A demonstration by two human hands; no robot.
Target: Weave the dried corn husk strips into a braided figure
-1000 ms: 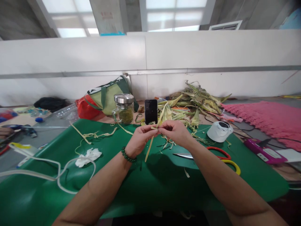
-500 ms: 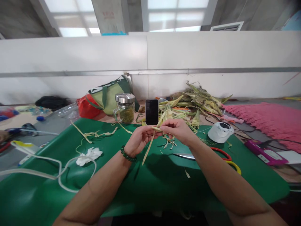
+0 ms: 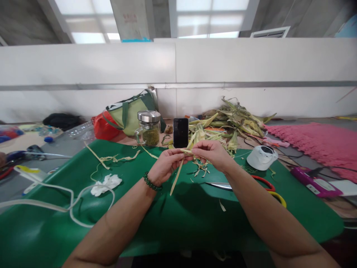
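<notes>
Over the middle of the green mat (image 3: 178, 223), my left hand (image 3: 169, 162) pinches a pale corn husk strip (image 3: 177, 178) between thumb and fingers. One end of the strip hangs down below the fingers; another piece rises above them. My right hand (image 3: 210, 153) closes on the same husk from the other side, its fingertips close to the left ones. The exact fold between the fingertips is too small to make out. Under my right forearm lie scissors (image 3: 219, 185) with red and yellow handles, partly hidden. Husk scraps (image 3: 201, 169) are scattered just beyond them.
A phone (image 3: 180, 133) stands upright behind my hands, beside a lidded glass jar (image 3: 149, 130). A husk pile (image 3: 234, 117) lies at the back. To the right are a white roll (image 3: 262, 158) and a purple device (image 3: 316, 182). Crumpled tissue (image 3: 106, 185) and a white cable (image 3: 71, 201) lie left.
Both hands keep their hold on the husk strip, with only tiny finger movement. The whole view has shifted very slightly.
</notes>
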